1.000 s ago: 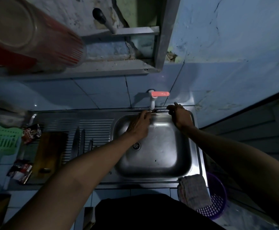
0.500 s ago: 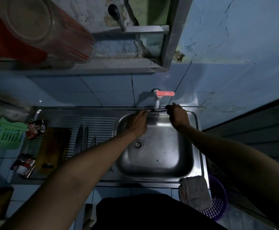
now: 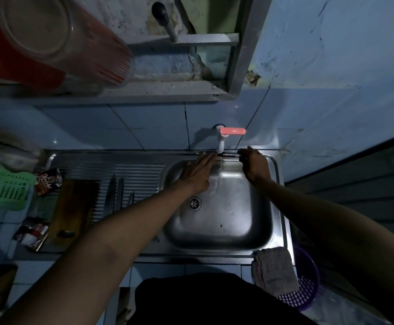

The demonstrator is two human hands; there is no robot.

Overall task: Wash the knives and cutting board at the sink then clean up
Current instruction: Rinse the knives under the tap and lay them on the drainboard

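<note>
Both hands are up at twelve o'clock of the sink [image 3: 219,231], right under the tap [image 3: 221,141] with water running: the right hand [image 3: 253,164] has its fingers curled round the handle of a knife [image 3: 227,155] held crosswise beneath the spout, while the left hand [image 3: 197,171] lies with straight, released fingers touching the blade end. Over at nine o'clock, on the ribbed tabletop, more knives [image 3: 113,194] lie side by side just beside the wooden cutting board [image 3: 72,208], and a cloth [image 3: 273,269] hangs at the sink's five o'clock corner.
</note>
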